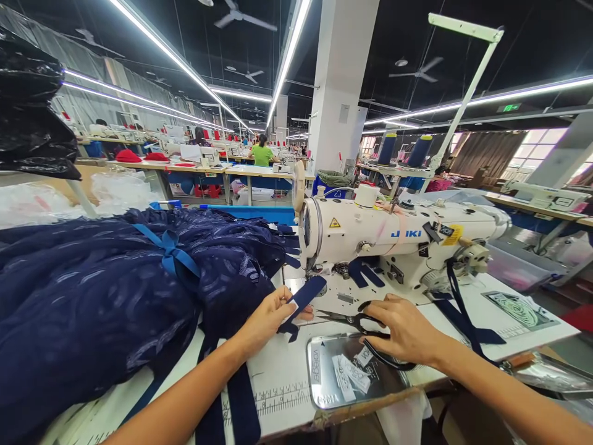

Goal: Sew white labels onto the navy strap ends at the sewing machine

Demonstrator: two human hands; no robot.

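Observation:
My left hand point(273, 309) pinches a navy fabric strap point(307, 293) with a small white label on it, just in front of the sewing machine's needle area. My right hand point(403, 327) is on the black handles of a pair of scissors point(345, 319), its fingers curled around them. The blades point left toward the strap and look slightly parted. Below the scissors, a clear tray point(317, 395) holds several white labels point(352, 374). The white sewing machine point(338, 228) stands behind both hands.
A big pile of navy garments point(139, 296), tied with a blue ribbon point(170, 247), covers the left side. Navy strips point(243, 402) hang over the table's front edge. Another dark strap point(466, 321) lies at the right. A person in green point(262, 154) sits far back.

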